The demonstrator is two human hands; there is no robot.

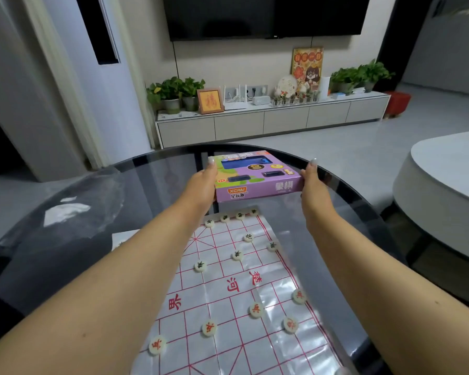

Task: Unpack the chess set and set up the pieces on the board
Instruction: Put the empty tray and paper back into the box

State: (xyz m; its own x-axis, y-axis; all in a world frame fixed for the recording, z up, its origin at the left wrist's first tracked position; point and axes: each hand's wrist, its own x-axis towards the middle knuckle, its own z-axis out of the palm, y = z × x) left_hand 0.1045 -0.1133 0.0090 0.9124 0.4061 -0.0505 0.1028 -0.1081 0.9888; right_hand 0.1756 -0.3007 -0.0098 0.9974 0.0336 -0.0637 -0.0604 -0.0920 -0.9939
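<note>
Living-room light falls on a round dark glass table (92, 201), with a television and a low cabinet against the far wall. Your left hand (201, 185) and right hand (316, 190) clamp the purple box (257, 175) between them, one palm pressed flat against each short side, fingers reaching along the edges. The box sits at the far side of the table, just beyond the top edge of the board (228, 288); whether it rests on the glass or is lifted just off it, you cannot tell from here.

On the board, a thin plastic sheet with red lines, discs already stand. Black pieces (237, 255) occupy the far half, a row along the back line and several further forward. Red pieces (256, 309) occupy the near half. Your forearms hide much of the left side, so the full count is not visible.

Judging by this, the setup looks mostly done and you are dealing with the packaging. Next, the box wants a resting place well clear of the sheet. Keep it level as it travels, and pass it wide of the back row, since those light discs would slide easily on the slick plastic.
</note>
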